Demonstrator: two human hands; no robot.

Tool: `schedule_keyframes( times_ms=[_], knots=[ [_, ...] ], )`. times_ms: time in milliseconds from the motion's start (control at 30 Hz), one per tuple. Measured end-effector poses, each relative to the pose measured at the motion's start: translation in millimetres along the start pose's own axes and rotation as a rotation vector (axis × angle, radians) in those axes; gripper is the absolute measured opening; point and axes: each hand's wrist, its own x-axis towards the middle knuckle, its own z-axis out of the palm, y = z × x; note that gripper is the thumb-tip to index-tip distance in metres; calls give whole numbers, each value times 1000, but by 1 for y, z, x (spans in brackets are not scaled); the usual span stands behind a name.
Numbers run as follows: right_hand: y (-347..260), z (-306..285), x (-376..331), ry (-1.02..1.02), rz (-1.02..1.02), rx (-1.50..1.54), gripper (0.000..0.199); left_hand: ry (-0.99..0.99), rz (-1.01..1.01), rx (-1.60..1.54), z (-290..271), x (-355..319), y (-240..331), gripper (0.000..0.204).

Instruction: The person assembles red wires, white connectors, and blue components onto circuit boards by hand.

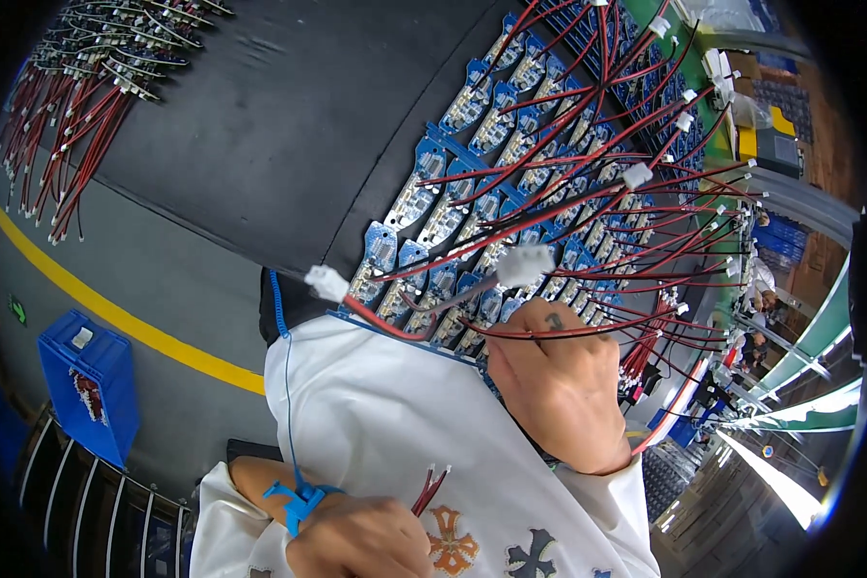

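Note:
My left hand (361,539) is closed low in front of my white top, and short red and black wires (431,489) stick out past its fingers. A blue wrist strap (303,503) with a thin cord circles that wrist. My right hand (561,390) is closed at the near edge of a panel of blue circuit boards (416,193); its fingertips and anything between them are hidden. Red and black leads (539,223) with white plugs rise from the boards. One white plug (525,265) stands blurred just above my right hand, and another white plug (328,283) lies to its left.
A black mat (270,116) covers the table. Piled wire leads (96,87) hang over its far left edge. On the floor at left stand a blue bin (87,385) and a metal rack (96,511), beside a yellow line (144,328). More boards sit at far right.

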Motion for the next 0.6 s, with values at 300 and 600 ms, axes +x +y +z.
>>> schedule_keyframes(
  times_ms=[300,600],
  knots=[
    [0,0,6,-22,-154,-150,11,38,7,-10,2,-1,-1,12],
    [-8,-5,14,-195,-176,-224,10,-210,-255,163,-22,-17,4,20]
  ],
)
